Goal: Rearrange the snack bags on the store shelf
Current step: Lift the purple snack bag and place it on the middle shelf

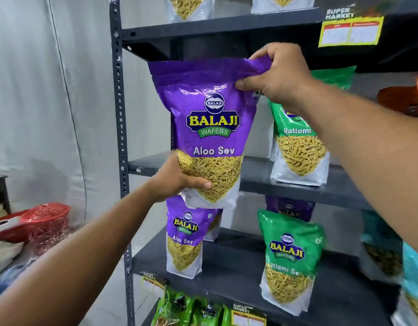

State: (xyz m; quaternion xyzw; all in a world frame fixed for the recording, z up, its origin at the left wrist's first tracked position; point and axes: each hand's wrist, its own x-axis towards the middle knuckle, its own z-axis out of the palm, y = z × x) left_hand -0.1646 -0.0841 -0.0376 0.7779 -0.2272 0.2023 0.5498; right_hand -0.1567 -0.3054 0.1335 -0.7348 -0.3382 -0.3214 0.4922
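Note:
I hold a large purple Aloo Sev bag (210,128) upright in front of the dark metal shelf (257,182), at the left end of the middle level. My left hand (177,180) grips its lower left corner. My right hand (281,74) pinches its top right edge. A green Ratlami bag (299,151) stands on that same level, behind my right forearm. One level down stand another purple Aloo Sev bag (184,238) and a green Ratlami Sev bag (289,257), with a purple bag (289,208) behind the green one.
Two more bags stand on the top level (191,8). Orange bags (403,100) and teal bags (389,250) sit at the right. Green packets (179,309) fill the bottom level. A red basket (48,222) stands left of the upright post (120,137). A yellow price label (351,29) hangs above.

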